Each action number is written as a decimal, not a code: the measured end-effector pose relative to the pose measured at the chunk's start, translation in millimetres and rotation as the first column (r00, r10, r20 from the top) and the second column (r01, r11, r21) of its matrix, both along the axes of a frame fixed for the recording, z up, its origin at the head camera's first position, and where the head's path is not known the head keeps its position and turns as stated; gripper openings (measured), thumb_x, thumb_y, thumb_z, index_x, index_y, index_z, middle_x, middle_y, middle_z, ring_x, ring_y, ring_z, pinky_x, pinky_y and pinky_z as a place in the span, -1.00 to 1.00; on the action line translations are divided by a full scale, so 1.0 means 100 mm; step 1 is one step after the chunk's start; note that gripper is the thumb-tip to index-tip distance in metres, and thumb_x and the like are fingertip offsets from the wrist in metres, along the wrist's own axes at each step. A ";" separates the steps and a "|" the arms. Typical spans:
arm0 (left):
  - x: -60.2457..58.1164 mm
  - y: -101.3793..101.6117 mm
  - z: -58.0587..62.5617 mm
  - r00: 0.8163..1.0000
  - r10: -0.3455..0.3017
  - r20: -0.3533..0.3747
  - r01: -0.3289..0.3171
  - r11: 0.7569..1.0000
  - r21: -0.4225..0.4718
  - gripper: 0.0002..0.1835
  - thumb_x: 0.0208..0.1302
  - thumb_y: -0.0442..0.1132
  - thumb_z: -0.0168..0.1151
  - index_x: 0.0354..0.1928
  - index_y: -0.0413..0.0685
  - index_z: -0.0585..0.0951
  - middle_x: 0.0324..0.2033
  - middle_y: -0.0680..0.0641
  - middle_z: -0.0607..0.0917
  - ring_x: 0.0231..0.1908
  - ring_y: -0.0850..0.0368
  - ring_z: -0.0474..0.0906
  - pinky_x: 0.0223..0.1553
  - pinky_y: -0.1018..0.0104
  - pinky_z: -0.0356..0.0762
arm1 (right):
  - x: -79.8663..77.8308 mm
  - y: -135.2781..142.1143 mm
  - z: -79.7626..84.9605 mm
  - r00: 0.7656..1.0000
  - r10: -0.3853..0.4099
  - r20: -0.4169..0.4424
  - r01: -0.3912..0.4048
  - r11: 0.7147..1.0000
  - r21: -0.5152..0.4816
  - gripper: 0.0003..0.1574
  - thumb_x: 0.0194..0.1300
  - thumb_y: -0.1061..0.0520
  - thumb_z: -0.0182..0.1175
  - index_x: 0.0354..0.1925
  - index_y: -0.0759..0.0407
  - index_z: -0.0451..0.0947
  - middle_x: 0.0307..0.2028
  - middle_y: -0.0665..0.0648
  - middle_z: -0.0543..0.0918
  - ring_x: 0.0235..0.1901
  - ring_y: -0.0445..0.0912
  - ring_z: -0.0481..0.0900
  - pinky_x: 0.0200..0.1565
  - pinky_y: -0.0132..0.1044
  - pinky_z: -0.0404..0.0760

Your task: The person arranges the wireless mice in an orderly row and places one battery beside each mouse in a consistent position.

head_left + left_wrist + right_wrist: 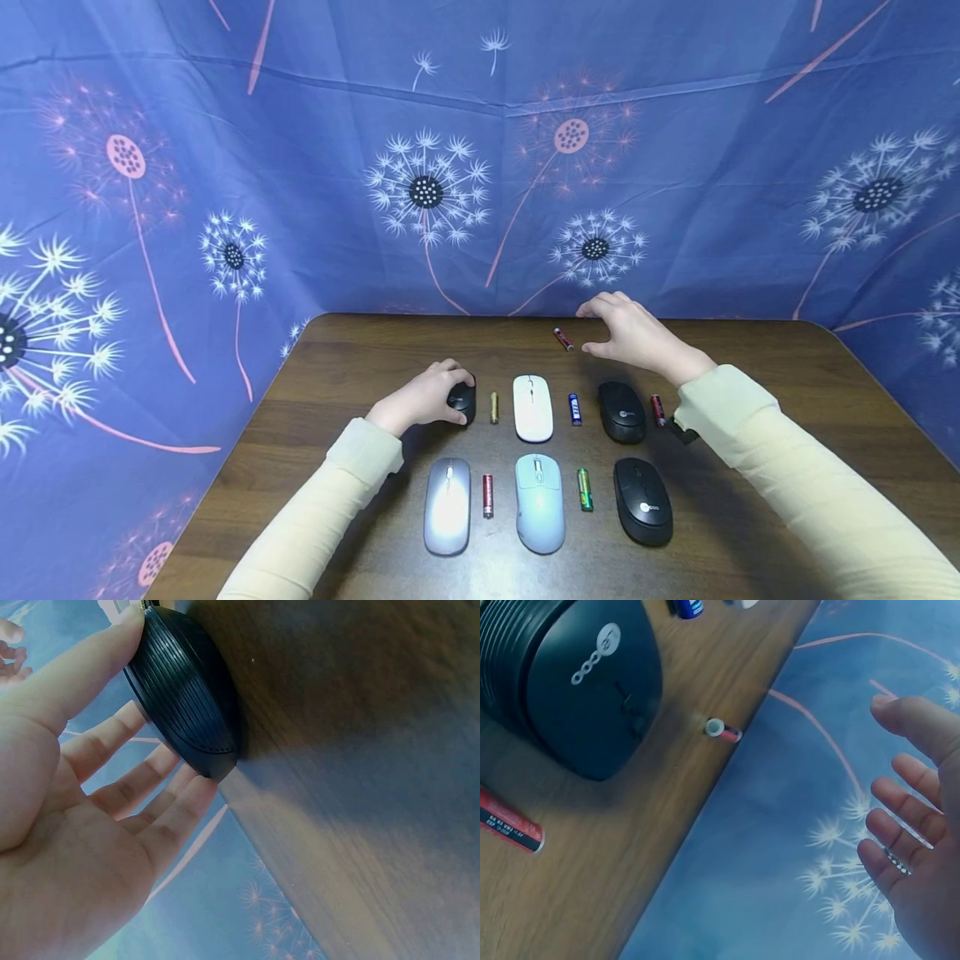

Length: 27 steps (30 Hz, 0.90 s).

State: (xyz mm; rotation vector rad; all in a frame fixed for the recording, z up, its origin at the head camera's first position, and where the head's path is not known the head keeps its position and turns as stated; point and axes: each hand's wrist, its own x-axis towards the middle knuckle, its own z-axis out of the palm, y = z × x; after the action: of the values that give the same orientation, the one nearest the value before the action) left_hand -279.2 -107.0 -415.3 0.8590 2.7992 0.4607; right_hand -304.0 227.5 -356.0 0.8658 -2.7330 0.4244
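My left hand (pixel 431 393) grips a black computer mouse (pixel 462 402) at the left end of the far row. In the left wrist view the thumb is at one end of this mouse (pixel 191 690) and the fingertips meet its other side; its ribbed flank faces the camera. My right hand (pixel 633 333) hovers over the back right of the table, fingers spread and holding nothing. Nearest to it is a small red battery (pixel 563 339) near the back edge, just left of its thumb. Below this hand sits another black mouse (pixel 622 412), its round logo visible in the right wrist view.
A white mouse (pixel 532 408) stands mid-row between a gold battery (pixel 494 408) and a blue battery (pixel 574 409). Nearer are grey (pixel 447 506), light blue (pixel 540 503) and black (pixel 643 502) mice, with red (pixel 488 496) and green (pixel 585 489) batteries between. Another red battery (pixel 657 410) lies right.
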 end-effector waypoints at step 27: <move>0.00 -0.01 -0.04 1.000 0.001 -0.007 -0.001 1.000 -0.004 -0.42 -0.04 -0.12 0.50 0.07 -0.05 0.53 0.13 -0.16 0.44 0.11 -0.11 0.35 0.04 0.07 0.43 | -0.34 -0.04 -0.35 0.989 -0.098 0.114 0.080 0.985 0.152 -0.22 -0.02 0.09 0.44 0.17 0.26 0.44 0.18 0.30 0.44 0.14 0.22 0.35 0.03 0.21 0.37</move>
State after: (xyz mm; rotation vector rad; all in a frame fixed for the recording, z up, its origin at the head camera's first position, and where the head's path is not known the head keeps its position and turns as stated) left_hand -279.6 -107.9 -419.0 0.8609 2.8062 0.4530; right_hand -337.8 223.2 -391.5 0.7715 -2.9328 0.2682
